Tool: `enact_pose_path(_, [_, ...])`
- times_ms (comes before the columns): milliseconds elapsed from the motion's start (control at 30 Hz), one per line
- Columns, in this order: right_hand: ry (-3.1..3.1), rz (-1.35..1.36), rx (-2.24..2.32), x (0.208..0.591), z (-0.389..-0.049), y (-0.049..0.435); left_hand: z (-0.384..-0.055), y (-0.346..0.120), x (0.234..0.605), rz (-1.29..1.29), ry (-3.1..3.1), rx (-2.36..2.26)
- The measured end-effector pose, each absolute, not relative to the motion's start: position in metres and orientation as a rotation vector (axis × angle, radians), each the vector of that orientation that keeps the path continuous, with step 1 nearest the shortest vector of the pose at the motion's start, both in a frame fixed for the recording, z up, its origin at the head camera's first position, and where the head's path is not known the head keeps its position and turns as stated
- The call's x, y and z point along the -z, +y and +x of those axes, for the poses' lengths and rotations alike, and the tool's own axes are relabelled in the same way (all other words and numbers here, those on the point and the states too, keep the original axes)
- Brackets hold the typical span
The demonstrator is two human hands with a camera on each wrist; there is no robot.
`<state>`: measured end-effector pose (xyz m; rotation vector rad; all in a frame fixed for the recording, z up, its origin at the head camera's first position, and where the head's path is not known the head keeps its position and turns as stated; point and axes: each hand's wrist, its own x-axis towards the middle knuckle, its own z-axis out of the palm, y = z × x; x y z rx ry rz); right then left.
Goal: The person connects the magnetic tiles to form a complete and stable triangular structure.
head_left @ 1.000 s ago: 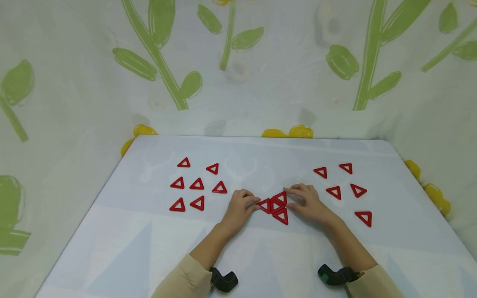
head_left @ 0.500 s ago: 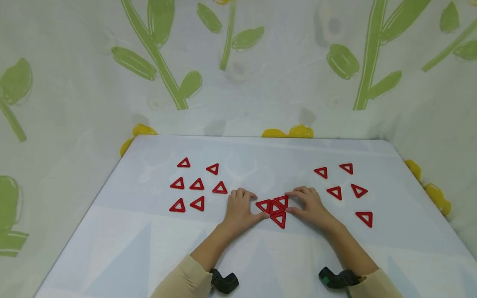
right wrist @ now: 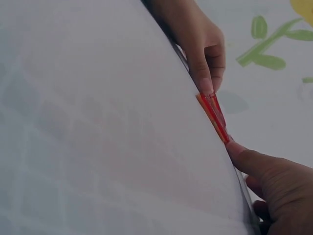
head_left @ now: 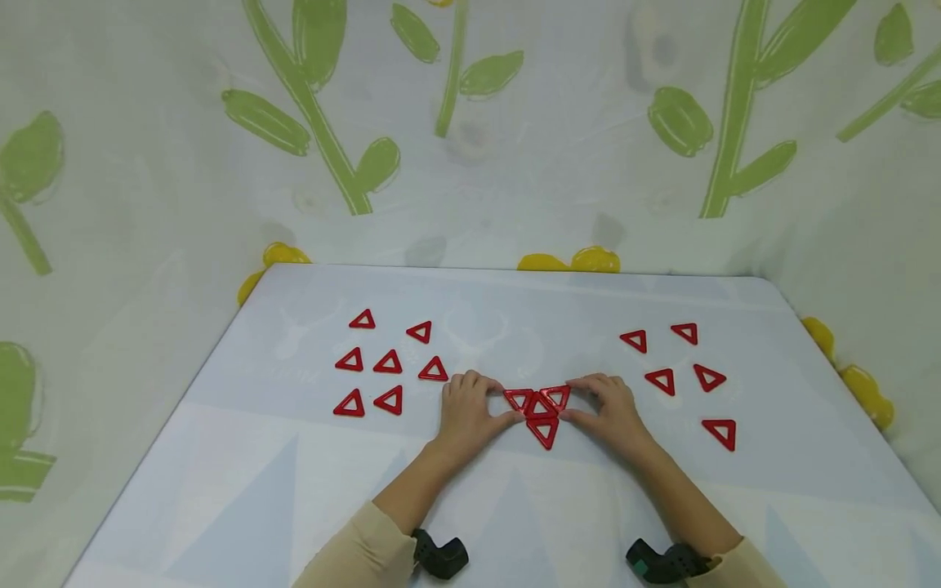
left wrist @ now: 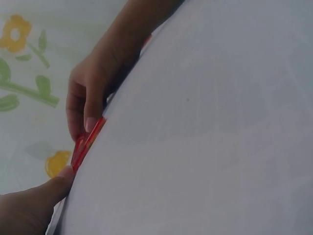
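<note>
Four-sided by nothing but hands, a group of red triangle tiles with hollow centres lies mid-table, edge to edge, forming one larger triangle that points toward me. In the head view, my left hand [head_left: 466, 404] has thumb and forefinger at the upper-left tile [head_left: 519, 391], pinching it across its outer side. Opposite, my right hand [head_left: 613, 408] pinches the upper-right tile [head_left: 556, 389] the same way. Between them sits the middle tile [head_left: 531, 406]; the bottom tile [head_left: 542, 421] is untouched. Both wrist views show the tiles [left wrist: 89, 143] [right wrist: 213, 117] nearly edge-on, between the two hands' thumbs.
Several loose red triangle tiles [head_left: 387, 351] lie on the left of the white table [head_left: 470, 506]. More loose tiles [head_left: 659, 372] lie on the right. A backdrop [head_left: 515, 180] with green plants stands behind the table. Each wrist wears a black camera [head_left: 441, 555].
The joined tiles have turned so that the upper two line up level and the bottom one points toward me. My left thumb and forefinger have spread apart around the left tile.
</note>
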<state>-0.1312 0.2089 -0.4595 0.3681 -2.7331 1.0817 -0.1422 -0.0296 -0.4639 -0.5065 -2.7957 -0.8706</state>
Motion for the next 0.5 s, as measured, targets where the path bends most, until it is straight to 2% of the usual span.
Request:
enact_pose_path(300, [-2.681,0.361,-1.245,0.4576,-0.1283,0.2055,-0.1445,-0.0327,0.4627,-0.546,-2.688,1.163])
enact_pose_path(500, [-2.673,0.258,-1.371,0.4579,-0.1254,0.2047,-0.1459,-0.0337,0.4584,-0.539,-2.631,1.391])
